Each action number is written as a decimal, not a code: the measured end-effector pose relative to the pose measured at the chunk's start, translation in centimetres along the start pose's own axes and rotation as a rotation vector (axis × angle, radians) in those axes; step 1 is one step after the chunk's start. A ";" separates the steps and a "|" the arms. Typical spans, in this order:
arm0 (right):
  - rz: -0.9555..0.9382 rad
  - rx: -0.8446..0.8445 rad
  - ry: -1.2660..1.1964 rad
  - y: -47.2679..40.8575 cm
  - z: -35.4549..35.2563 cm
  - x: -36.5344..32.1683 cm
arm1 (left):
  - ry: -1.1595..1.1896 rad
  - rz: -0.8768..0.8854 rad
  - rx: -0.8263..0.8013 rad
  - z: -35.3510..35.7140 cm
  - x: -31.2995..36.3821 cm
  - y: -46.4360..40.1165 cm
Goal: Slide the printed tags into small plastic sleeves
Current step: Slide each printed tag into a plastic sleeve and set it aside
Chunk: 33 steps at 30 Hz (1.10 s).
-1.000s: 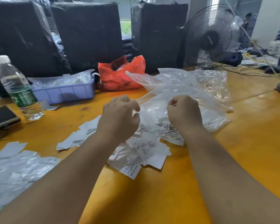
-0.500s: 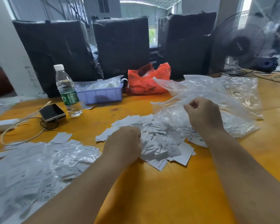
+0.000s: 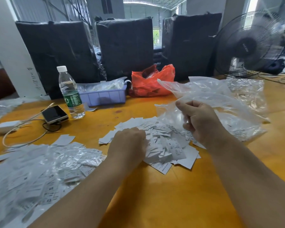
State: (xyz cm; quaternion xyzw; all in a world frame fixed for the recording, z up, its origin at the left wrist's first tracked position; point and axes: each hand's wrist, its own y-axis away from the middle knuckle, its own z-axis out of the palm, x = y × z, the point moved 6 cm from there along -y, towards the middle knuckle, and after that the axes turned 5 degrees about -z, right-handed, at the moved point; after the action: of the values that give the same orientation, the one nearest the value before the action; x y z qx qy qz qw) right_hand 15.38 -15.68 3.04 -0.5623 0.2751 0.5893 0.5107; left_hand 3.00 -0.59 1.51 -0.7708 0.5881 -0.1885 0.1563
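Tags (image 3: 163,143) lie heaped at frame centre in the head view, touching our left hand (image 3: 130,142), whose curled fingers press into the pile; what they pinch we cannot tell. Right of centre, our right hand (image 3: 201,122) pinches the clear bag (image 3: 220,102) above the heap.

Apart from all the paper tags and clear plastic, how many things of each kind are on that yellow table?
Water bottle: 1
Phone: 1
Purple tray: 1
Orange bag: 1
Fan: 1
White charger block: 1
Total: 6
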 end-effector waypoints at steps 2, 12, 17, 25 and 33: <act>0.037 -0.096 -0.077 0.5 1.6 0.3 | 0.103 -0.036 0.070 -1.0 -0.4 0.1; 0.034 -0.393 -0.096 5.1 7.6 0.6 | 0.818 -0.313 -0.051 -4.7 -4.4 4.9; 0.084 -0.456 -0.056 7.1 9.4 1.3 | 1.249 -0.564 -0.191 -2.6 -5.1 6.2; 0.116 -0.505 -0.009 8.5 10.6 1.3 | 1.187 -0.501 -0.125 -2.6 -5.6 6.9; 0.164 -0.542 0.057 8.7 10.5 1.1 | 1.185 -0.430 -0.136 -2.8 -5.2 7.0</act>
State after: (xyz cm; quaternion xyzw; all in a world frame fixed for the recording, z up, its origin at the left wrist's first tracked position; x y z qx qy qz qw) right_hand 3.61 -8.74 2.08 -0.6705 0.1662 0.6647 0.2847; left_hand -5.55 2.57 0.21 -0.6449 0.4176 -0.5725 -0.2865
